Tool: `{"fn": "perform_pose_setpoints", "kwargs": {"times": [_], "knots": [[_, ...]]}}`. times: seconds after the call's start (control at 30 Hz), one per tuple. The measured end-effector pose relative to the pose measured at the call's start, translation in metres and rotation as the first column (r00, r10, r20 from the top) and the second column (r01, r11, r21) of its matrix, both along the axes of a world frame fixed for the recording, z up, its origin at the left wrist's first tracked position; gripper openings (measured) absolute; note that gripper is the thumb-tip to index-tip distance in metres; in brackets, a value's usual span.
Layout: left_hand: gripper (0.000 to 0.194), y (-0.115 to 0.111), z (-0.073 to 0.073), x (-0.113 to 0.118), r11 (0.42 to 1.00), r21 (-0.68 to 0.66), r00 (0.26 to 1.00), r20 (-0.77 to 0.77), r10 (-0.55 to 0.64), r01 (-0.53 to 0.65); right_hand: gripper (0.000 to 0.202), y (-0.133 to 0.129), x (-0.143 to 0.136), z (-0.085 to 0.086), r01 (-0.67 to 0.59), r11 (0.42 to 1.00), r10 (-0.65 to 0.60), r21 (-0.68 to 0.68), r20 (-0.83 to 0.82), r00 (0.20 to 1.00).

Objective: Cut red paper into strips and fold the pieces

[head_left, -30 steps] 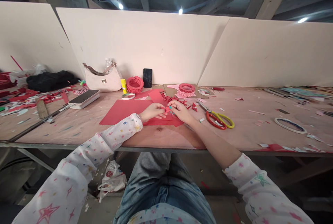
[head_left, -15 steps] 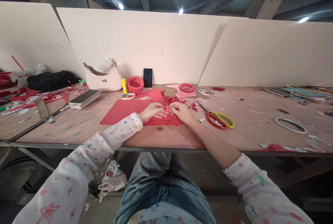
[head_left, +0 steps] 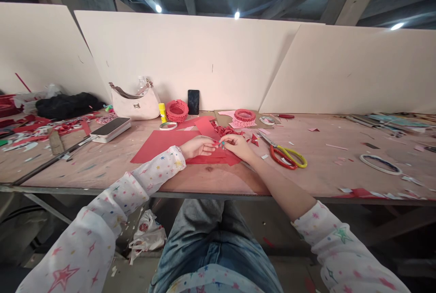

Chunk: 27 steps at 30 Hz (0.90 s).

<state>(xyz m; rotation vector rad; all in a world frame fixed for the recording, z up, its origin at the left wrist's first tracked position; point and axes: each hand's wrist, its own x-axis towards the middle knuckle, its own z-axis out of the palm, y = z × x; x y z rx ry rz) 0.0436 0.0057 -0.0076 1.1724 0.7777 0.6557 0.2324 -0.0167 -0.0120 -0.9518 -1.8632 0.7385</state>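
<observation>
My left hand (head_left: 199, 146) and my right hand (head_left: 236, 146) meet over red paper sheets (head_left: 160, 145) near the table's front. Between their fingertips is a small red paper piece (head_left: 218, 144), mostly hidden by the fingers. Both hands are closed in a pinch on it. Just behind them lies a heap of small folded red paper pieces (head_left: 225, 130). Scissors (head_left: 288, 156) with red and yellow handles rest to the right of my right hand, blades pointing away to the left.
Behind stand red paper rings (head_left: 177, 110), a ring stack (head_left: 244, 118), a yellow glue stick (head_left: 162, 112), a black phone (head_left: 193, 102) and a handbag (head_left: 134, 102). A tape roll (head_left: 380, 165) lies at right. Another phone (head_left: 111, 128) rests on a white box at left.
The small red piece was flatter and more visible; now the fingers cover most of it. My right fingers have curled closer over it, while both arms stay nearly in place.
</observation>
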Motion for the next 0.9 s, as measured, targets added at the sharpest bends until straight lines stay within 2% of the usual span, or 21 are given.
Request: {"fn": "perform_pose_setpoints", "kwargs": {"times": [0.13, 0.23, 0.47, 0.57, 0.7, 0.9], "knots": [[0.027, -0.006, 0.003, 0.001, 0.985, 0.170, 0.996, -0.085, -0.018, 0.032, 0.012, -0.001, 0.001, -0.001, -0.038, 0.999, 0.038, -0.006, 0.029, 0.999], [0.030, -0.012, 0.006, 0.002, 0.949, 0.311, 0.982, -0.188, 0.007, 0.053, 0.010, -0.002, 0.001, -0.002, -0.067, 0.993, 0.067, -0.093, 0.004, 0.998], [0.028, -0.011, 0.004, 0.006, 0.896, 0.442, 0.977, -0.205, 0.063, 0.035, 0.023, 0.000, 0.001, -0.006, -0.156, 0.958, 0.174, -0.241, 0.058, 0.983], [0.027, -0.010, 0.002, 0.006, 0.892, 0.450, 0.977, -0.204, 0.066, 0.034, 0.028, -0.001, 0.001, -0.005, -0.152, 0.965, 0.179, -0.214, 0.112, 0.977], [0.028, -0.011, 0.004, 0.006, 0.915, 0.403, 0.974, -0.219, 0.063, 0.031, 0.030, -0.007, -0.002, 0.002, -0.106, 0.990, 0.123, -0.092, 0.199, 0.972], [0.029, -0.014, 0.008, 0.004, 0.945, 0.327, 0.976, -0.215, 0.041, 0.032, 0.028, -0.015, -0.005, 0.011, -0.098, 0.992, 0.115, -0.076, 0.277, 0.954]]}}
